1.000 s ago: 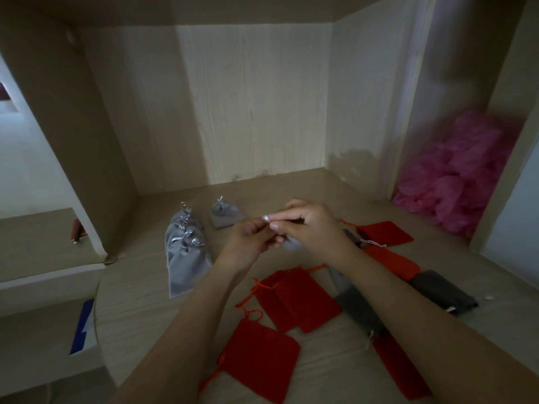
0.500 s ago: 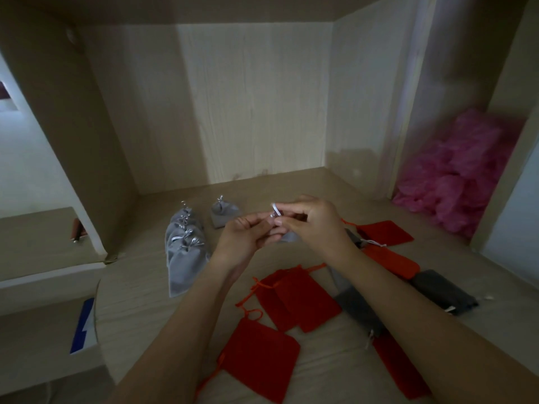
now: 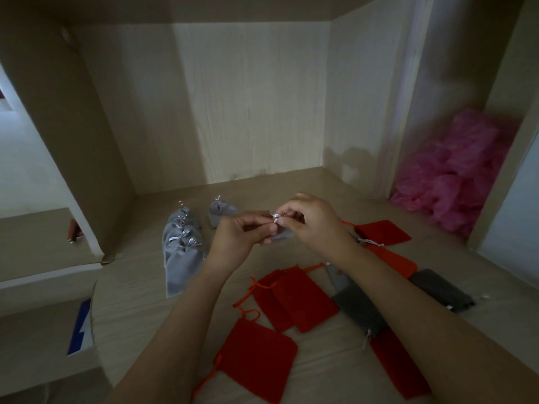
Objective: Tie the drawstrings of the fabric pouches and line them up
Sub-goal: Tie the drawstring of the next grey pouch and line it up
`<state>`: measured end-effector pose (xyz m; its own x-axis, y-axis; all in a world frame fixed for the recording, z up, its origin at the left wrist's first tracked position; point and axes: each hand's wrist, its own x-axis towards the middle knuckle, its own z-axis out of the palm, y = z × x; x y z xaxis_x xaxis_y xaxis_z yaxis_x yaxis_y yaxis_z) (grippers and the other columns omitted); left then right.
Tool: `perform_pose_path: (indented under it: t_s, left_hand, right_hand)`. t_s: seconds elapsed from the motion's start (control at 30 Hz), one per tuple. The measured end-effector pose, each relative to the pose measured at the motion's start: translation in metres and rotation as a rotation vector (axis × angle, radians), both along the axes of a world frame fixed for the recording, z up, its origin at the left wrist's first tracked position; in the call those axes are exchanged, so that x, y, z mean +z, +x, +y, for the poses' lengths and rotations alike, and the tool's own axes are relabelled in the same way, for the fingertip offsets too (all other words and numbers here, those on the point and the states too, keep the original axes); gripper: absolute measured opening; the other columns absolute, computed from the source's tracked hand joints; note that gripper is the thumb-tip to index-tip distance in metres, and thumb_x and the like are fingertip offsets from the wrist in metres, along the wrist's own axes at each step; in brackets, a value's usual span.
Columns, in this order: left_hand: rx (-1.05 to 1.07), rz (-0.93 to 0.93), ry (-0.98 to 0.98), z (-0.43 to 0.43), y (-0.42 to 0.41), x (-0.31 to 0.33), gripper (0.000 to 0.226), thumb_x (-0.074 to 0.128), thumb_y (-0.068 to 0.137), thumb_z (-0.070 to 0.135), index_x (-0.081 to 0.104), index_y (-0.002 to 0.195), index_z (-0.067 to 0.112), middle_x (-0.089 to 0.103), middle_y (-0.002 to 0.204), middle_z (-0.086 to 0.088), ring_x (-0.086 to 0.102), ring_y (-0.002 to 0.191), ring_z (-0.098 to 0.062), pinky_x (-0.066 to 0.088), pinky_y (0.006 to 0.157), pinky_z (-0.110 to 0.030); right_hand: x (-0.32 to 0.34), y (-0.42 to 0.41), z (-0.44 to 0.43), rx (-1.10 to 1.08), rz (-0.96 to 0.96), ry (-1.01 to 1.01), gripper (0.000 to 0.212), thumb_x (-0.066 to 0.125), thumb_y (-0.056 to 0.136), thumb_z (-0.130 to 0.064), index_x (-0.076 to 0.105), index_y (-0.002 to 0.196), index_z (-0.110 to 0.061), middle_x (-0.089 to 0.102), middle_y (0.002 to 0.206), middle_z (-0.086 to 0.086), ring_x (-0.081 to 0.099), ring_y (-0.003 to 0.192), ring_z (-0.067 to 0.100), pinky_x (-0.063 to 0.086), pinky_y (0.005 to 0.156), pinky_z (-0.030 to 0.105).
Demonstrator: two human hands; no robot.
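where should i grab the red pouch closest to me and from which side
Pinch the nearest red pouch at its far hem, where the cord loop juts out, coming straight down from above. It lies flat on the table, so its broad face probably gives fingers nothing to close on, while the loop and hem offer an edge.

You had a heap of crumpled pink material [image 3: 455, 176] filling the compartment right of the wooden divider [image 3: 405, 112]. At lower left sat a cardboard box [image 3: 38, 342] bearing a blue-and-white label [image 3: 80, 328]. A small reddish-brown object [image 3: 73, 230] lay on the ledge above it.
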<state>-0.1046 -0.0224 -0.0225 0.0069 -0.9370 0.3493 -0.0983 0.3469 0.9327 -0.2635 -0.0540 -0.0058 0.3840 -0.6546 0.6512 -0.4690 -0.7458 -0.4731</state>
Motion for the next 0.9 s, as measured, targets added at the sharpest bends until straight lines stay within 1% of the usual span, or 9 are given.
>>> perform_pose_path:
  t_s: [0.1, 0.2, 0.33, 0.43, 0.53, 0.63, 0.7, 0.77, 0.9]
  left_hand:
    - [0.106, -0.200, -0.122, -0.001, 0.004, -0.003, 0.014, 0.070, 0.076, -0.003, 0.073, 0.083, 0.009, 0.070, 0.077, -0.008, 0.063, 0.059, -0.010, 0.052, 0.061, -0.019]
    - [0.215, -0.348, -0.179, -0.002, 0.005, -0.003, 0.014, 0.070, 0.078, 0.000, 0.072, 0.082, 0.014, 0.067, 0.064, 0.012, 0.062, 0.054, 0.000, 0.050, 0.059, -0.015]
    - [0.259, -0.395, -0.085, -0.002, 0.009, -0.001, 0.019, 0.069, 0.081, 0.004, 0.065, 0.069, 0.019, 0.063, 0.052, 0.011, 0.059, 0.047, -0.001, 0.050, 0.053, -0.017]
    - [0.261, -0.302, 0.071, -0.004, 0.019, -0.003, 0.017, 0.070, 0.080, 0.002, 0.065, 0.070, 0.014, 0.061, 0.046, 0.006, 0.059, 0.044, -0.003, 0.051, 0.049, -0.016]
    - [0.171, -0.253, 0.250, -0.004, 0.029, -0.001, 0.002, 0.066, 0.082, -0.001, 0.068, 0.082, -0.002, 0.062, 0.055, -0.003, 0.057, 0.043, -0.002, 0.049, 0.047, -0.013]
    - [-0.077, -0.268, 0.455, 0.000, 0.033, -0.002, 0.010, 0.058, 0.088, -0.001, 0.067, 0.083, -0.002, 0.058, 0.058, -0.004, 0.052, 0.045, -0.003, 0.042, 0.045, -0.014]
    - [-0.234, -0.181, 0.556, 0.001, 0.031, -0.002, 0.007, 0.059, 0.083, -0.002, 0.064, 0.079, 0.001, 0.053, 0.057, -0.004, 0.049, 0.047, -0.008, 0.041, 0.046, -0.018]
    - [-0.357, -0.074, 0.639, 0.003, 0.028, 0.000, 0.006, 0.054, 0.071, 0.003, 0.055, 0.074, 0.007, 0.043, 0.056, -0.002, 0.041, 0.045, -0.009, 0.038, 0.045, -0.019]
    - [-0.510, 0.164, 0.699, 0.004, 0.022, 0.005, 0.012, 0.043, 0.069, 0.007, 0.049, 0.066, 0.016, 0.029, 0.054, 0.006, 0.025, 0.041, -0.004, 0.023, 0.039, -0.015]
  right_hand:
    - [-0.003, 0.001, -0.001, 0.002, 0.005, 0.000, 0.007, 0.068, 0.079, -0.004, 0.072, 0.085, -0.003, 0.054, 0.077, -0.003, 0.047, 0.065, -0.004, 0.036, 0.063, 0.004]
    - [-0.003, 0.002, -0.001, -0.006, -0.059, 0.064, 0.008, 0.068, 0.081, -0.006, 0.073, 0.087, -0.005, 0.056, 0.075, -0.005, 0.050, 0.066, -0.001, 0.037, 0.062, 0.006]
    - [0.000, -0.005, -0.004, 0.070, -0.284, 0.523, 0.011, 0.061, 0.089, -0.010, 0.069, 0.084, -0.004, 0.056, 0.064, -0.001, 0.050, 0.054, 0.001, 0.038, 0.054, 0.011]
    - [0.001, -0.007, -0.005, 0.156, -0.507, 0.857, 0.025, 0.045, 0.094, 0.002, 0.060, 0.076, -0.005, 0.056, 0.066, 0.009, 0.051, 0.054, 0.010, 0.041, 0.051, 0.015]
    - [0.002, -0.013, -0.011, 0.019, -0.543, 1.019, 0.036, 0.032, 0.095, 0.005, 0.047, 0.064, -0.006, 0.047, 0.049, 0.003, 0.040, 0.044, 0.009, 0.031, 0.045, 0.018]
    - [-0.002, -0.019, -0.024, -0.147, -0.364, 0.958, 0.034, 0.034, 0.093, -0.010, 0.045, 0.061, -0.015, 0.039, 0.035, -0.010, 0.032, 0.033, 0.005, 0.025, 0.044, 0.023]
    - [-0.002, -0.020, -0.023, -0.194, -0.252, 0.996, 0.037, 0.039, 0.092, -0.019, 0.044, 0.056, -0.016, 0.038, 0.040, -0.005, 0.032, 0.041, 0.011, 0.024, 0.048, 0.024]
    - [-0.004, -0.022, -0.020, -0.124, -0.195, 0.939, 0.036, 0.051, 0.092, -0.029, 0.050, 0.059, -0.017, 0.041, 0.051, -0.003, 0.035, 0.050, 0.013, 0.026, 0.051, 0.026]
    - [-0.006, -0.028, -0.018, 0.163, -0.282, 1.035, 0.042, 0.056, 0.093, -0.028, 0.044, 0.055, -0.015, 0.028, 0.044, -0.007, 0.022, 0.040, 0.007, 0.022, 0.046, 0.022]
